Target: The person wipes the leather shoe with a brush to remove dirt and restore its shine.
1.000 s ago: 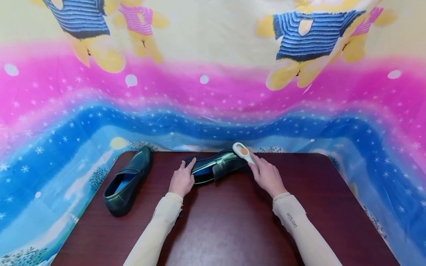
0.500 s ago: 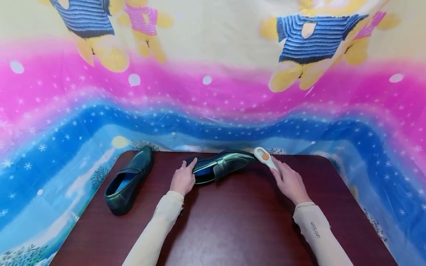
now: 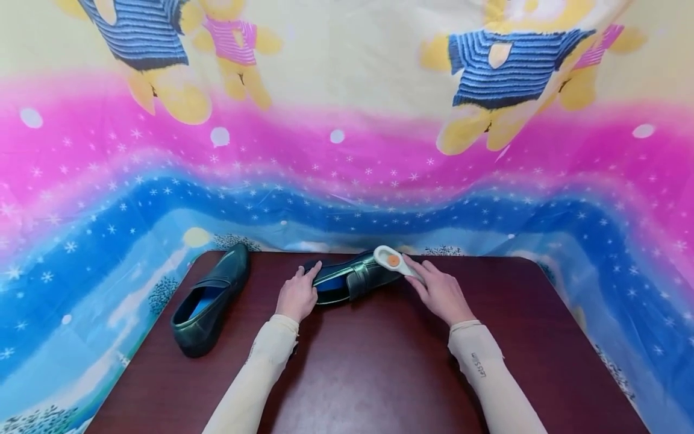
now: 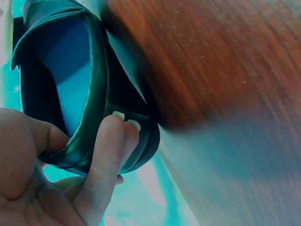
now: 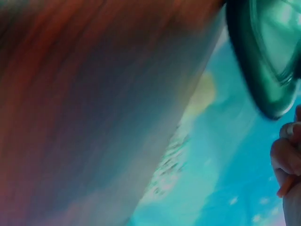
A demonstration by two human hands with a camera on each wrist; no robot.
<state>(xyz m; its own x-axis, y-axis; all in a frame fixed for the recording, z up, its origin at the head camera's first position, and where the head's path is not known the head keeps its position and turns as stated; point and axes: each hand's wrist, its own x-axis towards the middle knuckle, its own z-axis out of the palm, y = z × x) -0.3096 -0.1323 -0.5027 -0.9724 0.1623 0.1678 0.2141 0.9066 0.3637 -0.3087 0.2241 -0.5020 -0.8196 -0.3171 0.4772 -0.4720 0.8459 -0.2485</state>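
Observation:
A dark green-black loafer (image 3: 360, 278) with a blue insole lies at the far middle of the table, toe to the right. My left hand (image 3: 297, 295) grips its heel; the left wrist view shows the thumb (image 4: 51, 137) inside the opening and fingers (image 4: 107, 150) along the outside. In my right hand (image 3: 443, 295) is a white brush (image 3: 388, 259) with an oval head and an orange spot. Its head is over the toe part of the loafer, underside hidden. Only curled fingers (image 5: 288, 157) and the shoe's toe (image 5: 275, 101) show in the right wrist view.
A matching loafer (image 3: 212, 300) stands at the table's left side, toe toward the back. The dark red-brown table (image 3: 368, 374) ends just behind the held shoe. A printed cloth (image 3: 347, 169) hangs behind and around the table.
My right hand first moved right with the brush, out past the toe tip, then came back left over the toe part. The left hand and both loafers stay in place.

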